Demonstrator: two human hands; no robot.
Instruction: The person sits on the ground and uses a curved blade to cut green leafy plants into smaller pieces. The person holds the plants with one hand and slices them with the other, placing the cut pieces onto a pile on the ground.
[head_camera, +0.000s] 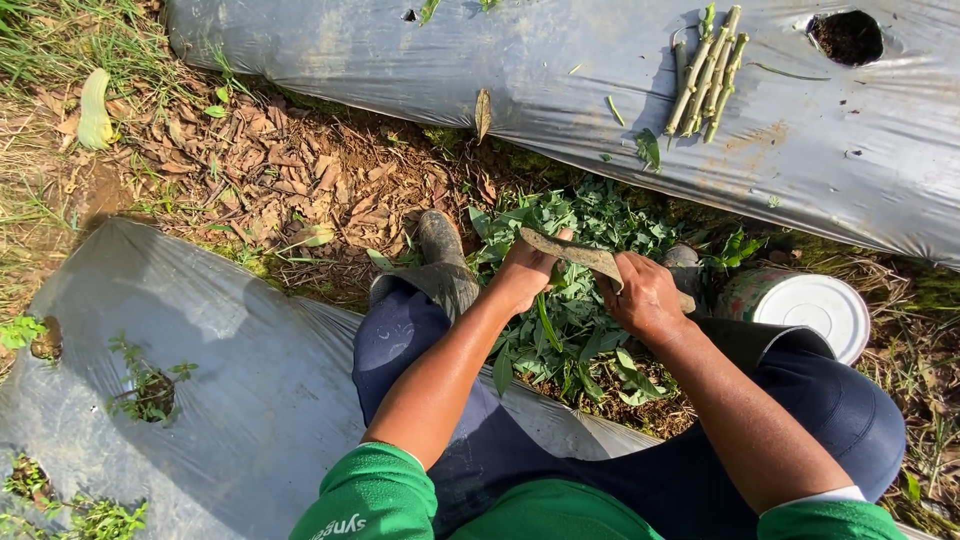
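My left hand (524, 275) grips a green plant stem (546, 318) that hangs down with leaves on it. My right hand (645, 297) holds a worn knife (570, 251) by its handle, the blade lying across toward my left hand and touching the stem. Below both hands lies a pile of cut green leaves (580, 340) on the ground between my boots. A bundle of several trimmed green stem cuttings (706, 75) rests on the far grey plastic sheet, well apart from both hands.
Grey plastic mulch sheets (560, 90) with planting holes (846, 36) cover the raised beds ahead and to my left. A round can with a white lid (812, 305) stands by my right knee. Dry leaves and grass cover the furrow.
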